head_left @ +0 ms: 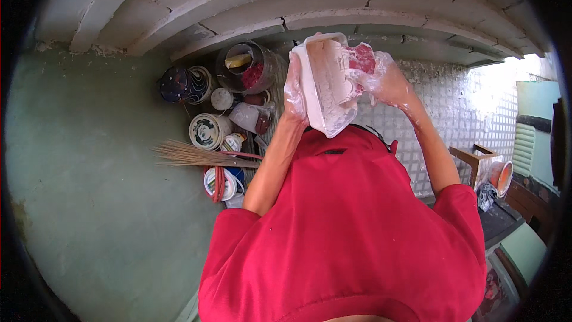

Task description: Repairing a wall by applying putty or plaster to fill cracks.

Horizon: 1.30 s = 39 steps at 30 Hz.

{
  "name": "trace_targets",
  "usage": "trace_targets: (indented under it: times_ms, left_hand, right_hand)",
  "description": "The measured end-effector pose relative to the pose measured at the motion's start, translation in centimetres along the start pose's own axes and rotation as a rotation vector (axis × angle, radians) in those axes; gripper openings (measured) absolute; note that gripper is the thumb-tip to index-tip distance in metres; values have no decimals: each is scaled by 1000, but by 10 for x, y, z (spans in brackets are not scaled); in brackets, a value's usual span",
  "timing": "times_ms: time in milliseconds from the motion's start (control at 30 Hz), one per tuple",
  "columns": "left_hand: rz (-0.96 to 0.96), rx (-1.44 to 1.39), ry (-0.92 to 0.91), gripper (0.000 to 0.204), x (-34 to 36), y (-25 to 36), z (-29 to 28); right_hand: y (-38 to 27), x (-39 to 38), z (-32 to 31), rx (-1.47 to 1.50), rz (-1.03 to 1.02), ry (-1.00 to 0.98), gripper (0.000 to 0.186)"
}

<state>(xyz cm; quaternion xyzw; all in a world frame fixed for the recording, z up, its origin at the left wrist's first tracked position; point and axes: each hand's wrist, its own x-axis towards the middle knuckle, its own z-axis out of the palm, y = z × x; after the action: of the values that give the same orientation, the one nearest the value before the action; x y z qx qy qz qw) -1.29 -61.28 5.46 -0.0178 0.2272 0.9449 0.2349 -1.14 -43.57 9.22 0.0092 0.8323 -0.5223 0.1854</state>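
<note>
A white rectangular plastic tub point(305, 83) is held up in front of my chest, tilted so that its inside shows. Whitish paste or powder coats its inner walls. My left hand point(293, 92) grips the tub along its left side, with white smears on the skin. At the right rim, my right hand point(388, 83) is closed on a pinkish-red piece point(361, 58) that looks like a cloth or sponge, thick with white. The fingers and this piece lie against or just over the tub's right edge; exact contact is unclear. White smears cover the right hand and wrist.
Left of my arms stand a clear bucket point(271, 67) with pink and yellow things inside, a lidded white bucket point(207, 131), several smaller containers, and a stick broom point(196, 154). A green wall point(107, 161) rises at left. Right are a wooden stool point(476, 158) and an orange-lined bowl point(504, 177).
</note>
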Motion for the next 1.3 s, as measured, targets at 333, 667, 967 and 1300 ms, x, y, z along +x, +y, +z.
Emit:
trace_targets:
  times_ms: [333,667,967,1300]
  left_hand:
    - [-51,64,15,72,-3,6,11]
    - [-90,24,-20,75,3,12,11]
    - [-128,-55,-37,73,5,16,11]
    - [-141,-83,40,61,10,12,-4]
  right_hand:
    - [21,4,11,-226,-393,127,22]
    - [23,9,4,-145,-473,115,22]
    - [21,13,-1,-130,-450,33,21]
    - [16,16,2,6,-385,-72,20]
